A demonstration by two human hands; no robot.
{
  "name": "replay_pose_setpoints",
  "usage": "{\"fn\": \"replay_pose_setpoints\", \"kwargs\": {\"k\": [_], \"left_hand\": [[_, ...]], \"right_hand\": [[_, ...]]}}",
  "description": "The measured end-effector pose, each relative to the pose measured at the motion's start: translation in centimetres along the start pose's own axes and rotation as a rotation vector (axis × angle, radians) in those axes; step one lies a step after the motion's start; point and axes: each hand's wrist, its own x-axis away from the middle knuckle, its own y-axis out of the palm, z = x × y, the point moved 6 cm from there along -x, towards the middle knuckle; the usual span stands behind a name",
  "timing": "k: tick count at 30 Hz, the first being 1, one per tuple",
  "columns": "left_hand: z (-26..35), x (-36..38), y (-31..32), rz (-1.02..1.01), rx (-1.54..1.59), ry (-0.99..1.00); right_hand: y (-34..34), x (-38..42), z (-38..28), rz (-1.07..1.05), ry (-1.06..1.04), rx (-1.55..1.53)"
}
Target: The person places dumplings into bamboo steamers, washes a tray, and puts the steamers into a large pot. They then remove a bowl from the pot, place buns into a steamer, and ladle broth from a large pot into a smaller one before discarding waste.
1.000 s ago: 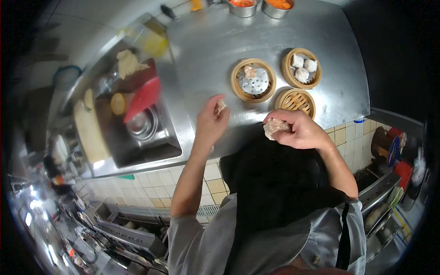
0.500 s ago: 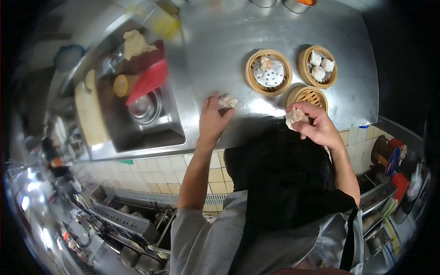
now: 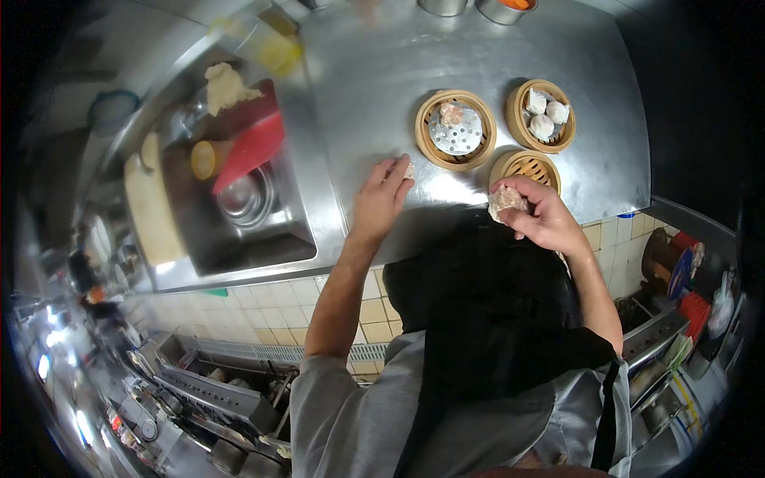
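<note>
My left hand (image 3: 382, 199) is on the left of the steel counter, its fingers closed around a pale dumpling (image 3: 409, 170) that is mostly hidden behind them. Another pale, lumpy dumpling (image 3: 508, 204) is held between the thumb and fingers of my right hand (image 3: 544, 215), just in front of a bamboo steamer (image 3: 496, 171) with a slatted base. Behind and to the left, a second bamboo steamer (image 3: 423, 131) holds a perforated metal disc (image 3: 460, 137) with one pinkish dumpling (image 3: 451, 114) on it. A third steamer (image 3: 569, 134) contains three white dumplings.
A steel sink (image 3: 299, 252) at the left holds a red board (image 3: 255, 151), a cloth-like pale item (image 3: 227, 88) and metal bowls (image 3: 245, 197). Metal containers (image 3: 502, 13) stand at the counter's back, one with something orange inside.
My left hand's fingers have closed over the left dumpling, which showed more before. The view has shifted slightly. My right hand still holds its dumpling near the front steamer.
</note>
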Motion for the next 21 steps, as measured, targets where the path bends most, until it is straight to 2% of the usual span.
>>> {"fn": "replay_pose_setpoints", "kwargs": {"k": [1, 3, 7, 10, 12, 13, 15, 16, 18, 21], "left_hand": [[0.1, 0.0, 0.3, -0.002, 0.002, 0.002], [0.7, 0.2, 1.2, -0.011, -0.149, 0.134], [1.0, -0.2, 2.7, -0.043, -0.218, 0.137], [1.7, -0.8, 2.0, -0.059, -0.174, 0.095], [0.6, -0.8, -0.3, 0.005, 0.007, -0.063], [-0.1, -0.8, -0.6, 0.004, 0.006, -0.063], [-0.7, -0.9, 0.1, -0.170, 0.122, 0.033], [-0.7, -1.0, 0.0, -0.171, 0.119, 0.033], [-0.8, -1.2, 1.3, -0.378, 0.164, -0.067], [-0.8, -1.3, 2.3, -0.462, 0.003, -0.158]], "right_hand": [[-0.1, 0.0, 0.0, 0.010, -0.006, 0.011], [-0.1, -0.2, 0.2, 0.020, -0.011, 0.021], [-0.1, -0.3, 0.5, 0.022, -0.006, 0.000], [-0.3, -0.2, 0.5, 0.022, -0.020, 0.017], [-0.5, 0.0, 0.5, 0.031, -0.039, 0.033], [-0.8, 0.0, 0.8, 0.044, -0.010, 0.013], [-0.9, -0.2, 1.0, 0.049, 0.016, -0.010], [-0.8, -0.3, 1.1, 0.052, 0.006, -0.010], [-0.8, -0.2, 1.1, 0.060, -0.003, -0.009], [-0.7, -0.1, 0.8, 0.061, -0.011, 0.025]]}}
